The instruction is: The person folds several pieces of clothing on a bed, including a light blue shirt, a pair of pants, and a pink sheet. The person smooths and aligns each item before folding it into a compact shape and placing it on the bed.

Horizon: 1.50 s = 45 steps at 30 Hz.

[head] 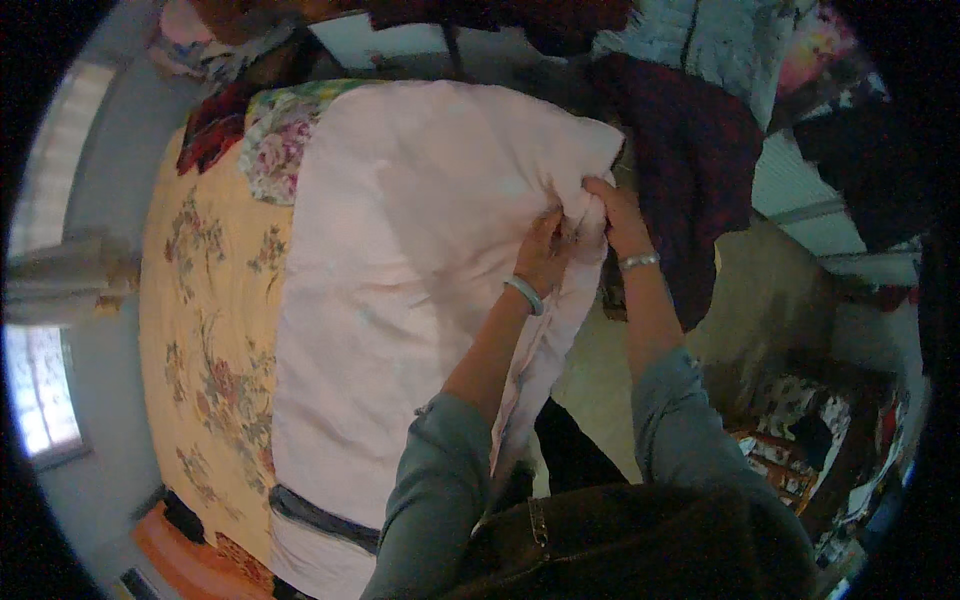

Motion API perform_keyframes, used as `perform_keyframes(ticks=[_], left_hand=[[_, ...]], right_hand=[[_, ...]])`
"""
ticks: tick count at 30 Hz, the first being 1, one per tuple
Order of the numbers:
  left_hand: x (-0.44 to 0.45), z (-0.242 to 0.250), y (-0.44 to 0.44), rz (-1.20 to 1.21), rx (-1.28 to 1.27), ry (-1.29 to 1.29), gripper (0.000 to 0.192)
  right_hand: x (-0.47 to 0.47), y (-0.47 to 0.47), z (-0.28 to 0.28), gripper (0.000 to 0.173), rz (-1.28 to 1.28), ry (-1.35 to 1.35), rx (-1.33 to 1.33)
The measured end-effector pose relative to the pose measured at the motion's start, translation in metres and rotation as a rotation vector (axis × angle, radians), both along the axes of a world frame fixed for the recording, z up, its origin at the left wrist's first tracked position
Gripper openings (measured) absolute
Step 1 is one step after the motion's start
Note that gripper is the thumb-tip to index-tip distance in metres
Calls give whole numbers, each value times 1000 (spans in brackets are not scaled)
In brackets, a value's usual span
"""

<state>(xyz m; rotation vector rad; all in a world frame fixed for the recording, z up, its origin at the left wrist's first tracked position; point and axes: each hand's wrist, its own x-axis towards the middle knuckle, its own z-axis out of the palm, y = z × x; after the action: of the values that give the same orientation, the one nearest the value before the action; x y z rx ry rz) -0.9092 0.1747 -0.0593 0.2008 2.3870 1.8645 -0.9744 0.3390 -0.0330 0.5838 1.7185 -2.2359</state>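
Note:
A large pale pink cloth (pixel 360 202), perhaps a quilt or its cover, lies spread over the bed and hangs down its near right side. My left hand (pixel 544 247), with a pale bangle at the wrist, grips the cloth near its right edge. Close beside it, my right hand (pixel 621 217), wearing a beaded bracelet, pinches the gathered edge just below the cloth's upper right corner. Folds run out from both hands across the cloth. My left fingertips are partly hidden in the fabric. Across the lower end of the cloth runs a dark band (pixel 322 517).
A yellow floral bedsheet (pixel 217 322) covers the bed's left side. At its head lie a floral pillow (pixel 277 146) and a dark red cloth (pixel 217 127). Dark clothing (pixel 667 165) hangs at the right above the floor (pixel 600 375). A window (pixel 45 390) is at the left.

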Motion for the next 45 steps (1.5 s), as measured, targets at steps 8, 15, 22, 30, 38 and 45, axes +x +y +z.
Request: perform_keyframes(ticks=[8,15,22,30,38,45], left_hand=[[110,66,-153,570,641,-73,24],[340,70,-290,744,1226,-133,57],[448,-50,-281,1102,837,-622,51],[395,-26,-251,1070,223,-407,32],[511,-25,-197,1439,387,-648,30],[531,-98,-189,1395,230,-571,37]], right_hand=[[117,-145,131,44,437,947,655],[304,-253,102,42,1347,1591,729],[413,-235,16,32,1907,907,583],[268,-226,24,27,1077,601,601],[192,-190,-56,98,1181,249,906],[176,-212,-72,101,1326,-104,849]])
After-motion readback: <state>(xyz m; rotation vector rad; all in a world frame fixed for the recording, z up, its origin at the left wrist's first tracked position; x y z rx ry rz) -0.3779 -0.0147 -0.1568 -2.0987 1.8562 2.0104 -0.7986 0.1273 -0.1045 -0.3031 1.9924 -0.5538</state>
